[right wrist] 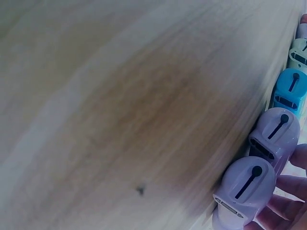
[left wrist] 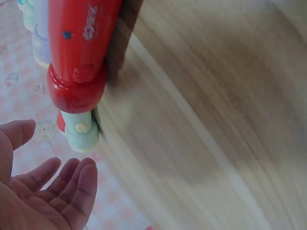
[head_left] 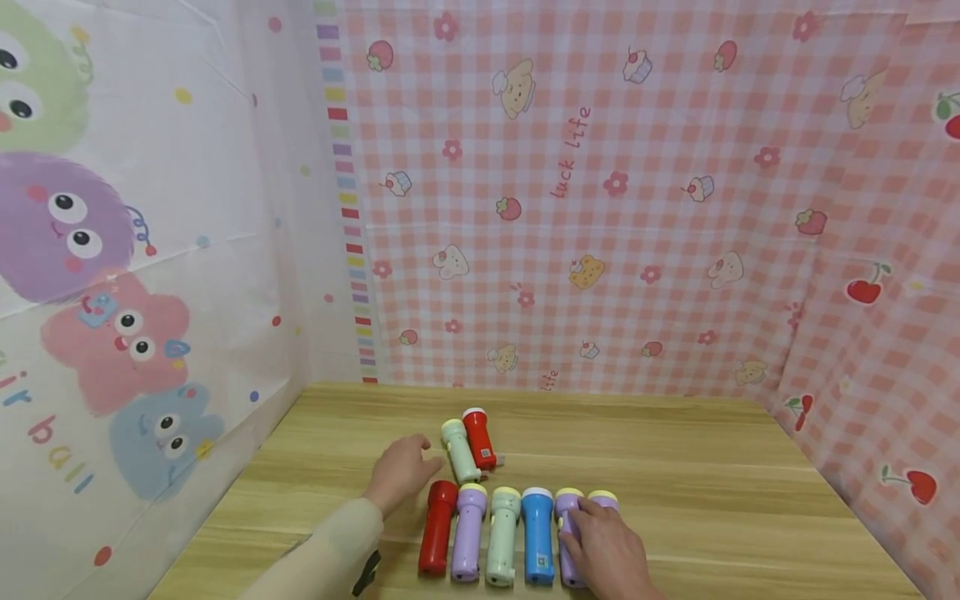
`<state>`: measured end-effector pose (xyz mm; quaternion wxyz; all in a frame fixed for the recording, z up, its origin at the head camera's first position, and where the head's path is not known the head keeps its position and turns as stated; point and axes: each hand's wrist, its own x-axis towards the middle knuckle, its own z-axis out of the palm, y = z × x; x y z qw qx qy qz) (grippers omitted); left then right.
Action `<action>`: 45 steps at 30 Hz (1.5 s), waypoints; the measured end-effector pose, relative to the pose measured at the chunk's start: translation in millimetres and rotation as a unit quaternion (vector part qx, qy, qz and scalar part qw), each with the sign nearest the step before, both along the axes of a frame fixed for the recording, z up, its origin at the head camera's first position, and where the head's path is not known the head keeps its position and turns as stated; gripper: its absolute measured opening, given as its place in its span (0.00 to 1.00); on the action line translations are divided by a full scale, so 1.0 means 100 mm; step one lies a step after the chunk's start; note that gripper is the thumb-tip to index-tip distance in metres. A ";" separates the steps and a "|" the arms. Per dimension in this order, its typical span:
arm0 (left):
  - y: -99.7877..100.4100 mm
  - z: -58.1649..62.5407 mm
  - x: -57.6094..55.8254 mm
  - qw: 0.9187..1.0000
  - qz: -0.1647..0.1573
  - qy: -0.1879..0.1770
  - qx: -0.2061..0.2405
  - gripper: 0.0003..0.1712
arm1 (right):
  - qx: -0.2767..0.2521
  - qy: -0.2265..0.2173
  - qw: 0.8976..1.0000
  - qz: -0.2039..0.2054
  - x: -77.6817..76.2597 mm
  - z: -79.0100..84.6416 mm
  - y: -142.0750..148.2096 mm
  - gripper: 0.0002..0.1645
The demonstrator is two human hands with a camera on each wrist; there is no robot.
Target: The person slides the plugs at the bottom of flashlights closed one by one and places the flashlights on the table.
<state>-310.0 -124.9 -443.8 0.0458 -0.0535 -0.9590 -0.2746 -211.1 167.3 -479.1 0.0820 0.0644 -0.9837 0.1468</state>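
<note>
Several toy flashlights stand in a row: a red flashlight [head_left: 437,533], a purple one [head_left: 469,537], a pale green one [head_left: 502,542], a blue one [head_left: 538,537] and two more purple ones at the right end. My right hand [head_left: 609,550] grips the purple flashlight [head_left: 567,504] next to the blue one and covers most of the end purple flashlight [right wrist: 247,184]. Behind the row, another pale green flashlight [head_left: 460,450] lies beside another red flashlight [head_left: 479,437]. My left hand [head_left: 402,473], fingers apart and holding nothing, hovers just left of this pair.
The wood-grain table [head_left: 712,467] meets a pink checked cloth [head_left: 585,250] at the back. A white cloth with cartoon figures [head_left: 225,167] hangs on the left. A dark object [head_left: 367,573] shows beside the left sleeve near the front.
</note>
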 end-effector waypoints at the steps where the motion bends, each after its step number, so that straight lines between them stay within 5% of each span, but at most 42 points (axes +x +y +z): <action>1: 0.00 0.00 -0.02 1.000 0.002 0.002 -0.004 0.23 | 0.000 0.000 1.000 0.000 0.00 0.00 0.00 0.21; 18: 0.12 0.01 -0.23 0.999 0.002 0.017 -0.043 0.25 | 0.002 0.013 1.000 0.007 0.00 0.00 -0.01 0.21; 45: 0.31 -0.07 -0.42 0.998 0.004 -0.026 -0.049 0.26 | 0.004 0.023 1.000 0.005 0.01 -0.01 0.00 0.21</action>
